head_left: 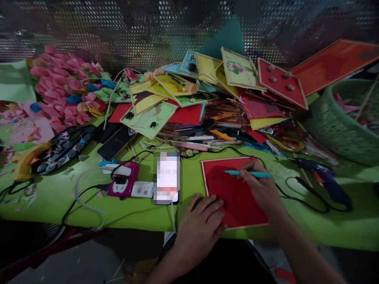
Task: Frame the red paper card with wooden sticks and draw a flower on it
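Note:
A red square card (237, 201) with a pale border lies on the green table (139, 219). Dark pen marks show near its upper left. My right hand (257, 189) grips a turquoise marker (259, 174), its tip at those marks on the card. Across the card's lower left corner rests my left hand (203, 223), fingers stretched out and a little spread, with nothing held. Left of the card lies a phone (166, 177) with a lit, blurred screen and a white cable at its lower end.
A purple power strip (123, 184) with a white charger (141, 189) sits to the left. A blue glue gun (327, 177) and a green basket (340, 118) stand right. Framed cards (152, 119), pens (197, 138) and pink paper petals (63, 83) are heaped behind.

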### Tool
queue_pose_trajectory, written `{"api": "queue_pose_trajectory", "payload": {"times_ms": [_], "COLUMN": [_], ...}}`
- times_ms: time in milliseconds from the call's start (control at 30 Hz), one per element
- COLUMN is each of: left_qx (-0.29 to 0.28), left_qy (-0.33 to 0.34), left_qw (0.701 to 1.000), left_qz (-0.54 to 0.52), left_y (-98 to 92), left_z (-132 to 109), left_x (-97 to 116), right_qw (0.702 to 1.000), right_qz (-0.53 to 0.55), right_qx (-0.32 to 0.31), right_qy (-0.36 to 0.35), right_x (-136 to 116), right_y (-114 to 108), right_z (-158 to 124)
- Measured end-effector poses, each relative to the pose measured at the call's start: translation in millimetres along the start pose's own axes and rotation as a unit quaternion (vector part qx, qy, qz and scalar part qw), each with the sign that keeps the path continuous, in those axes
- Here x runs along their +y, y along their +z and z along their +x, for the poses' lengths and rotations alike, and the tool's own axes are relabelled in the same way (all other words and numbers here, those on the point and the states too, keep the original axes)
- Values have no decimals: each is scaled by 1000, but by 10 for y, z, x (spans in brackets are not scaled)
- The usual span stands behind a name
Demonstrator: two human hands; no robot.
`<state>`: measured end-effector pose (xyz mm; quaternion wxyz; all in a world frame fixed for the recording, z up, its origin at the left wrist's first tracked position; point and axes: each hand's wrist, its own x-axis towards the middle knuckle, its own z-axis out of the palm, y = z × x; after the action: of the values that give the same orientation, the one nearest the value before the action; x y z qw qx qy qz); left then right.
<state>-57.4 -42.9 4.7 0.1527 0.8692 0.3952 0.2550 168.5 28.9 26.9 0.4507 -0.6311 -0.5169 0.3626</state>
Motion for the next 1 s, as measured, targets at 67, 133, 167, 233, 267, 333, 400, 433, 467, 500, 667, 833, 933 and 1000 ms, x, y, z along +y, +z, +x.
{"api": "queue_pose_trajectory", "payload": {"times_ms": [67, 133, 167, 233, 267, 333, 400, 433, 467, 500, 667, 833, 933, 1000], "left_qx": [2, 3, 3, 0, -2, -5, 0, 5, 9, 11, -2, 9, 21, 29], "left_qy": [-2, -3, -2, 1, 2, 2, 0, 1, 1, 2, 1, 2, 5, 4], "left_qw": [1000, 1000, 1000, 1000, 1000, 1000, 1000, 1000, 1000, 1000, 1000, 1000, 1000, 1000], "left_qz": [-4, -7, -7, -3, -1, 3, 2, 1, 1, 1, 8, 6, 4, 4], "left_y": [6, 19, 25, 31, 31, 24, 13, 9, 5, 3, 6, 11, 0, -8], "left_z": [-2, -8, -11, -14, -13, -10, -5, -4, -4, -4, -6, -1, 4, 6], "left_x": [-1, -3, -4, -5, -4, -2, 0, 1, 2, 2, 4, 6, 9, 12], "right_qw": [1000, 1000, 1000, 1000, 1000, 1000, 1000, 1000, 1000, 1000, 998, 994, 994, 994], "right_qz": [18, 16, 10, 2, 1, 3, 8, 12, 16, 23, 63, 105, 105, 106], "right_qx": [6, 7, 6, 4, 4, 2, 4, 5, 5, 4, -10, -23, -8, 5], "right_qy": [-4, -7, -5, 1, 3, 3, 2, 3, 6, 9, 22, 21, 23, 25], "right_x": [-4, -9, -12, -15, -16, -18, -20, -19, -17, -12, 50, 93, 102, 99], "right_y": [-4, -2, 0, 5, 8, 11, 13, 15, 15, 16, 10, 1, -1, 1], "right_z": [0, -3, -5, -9, -11, -14, -18, -20, -22, -25, -40, -36, -27, -25]}}
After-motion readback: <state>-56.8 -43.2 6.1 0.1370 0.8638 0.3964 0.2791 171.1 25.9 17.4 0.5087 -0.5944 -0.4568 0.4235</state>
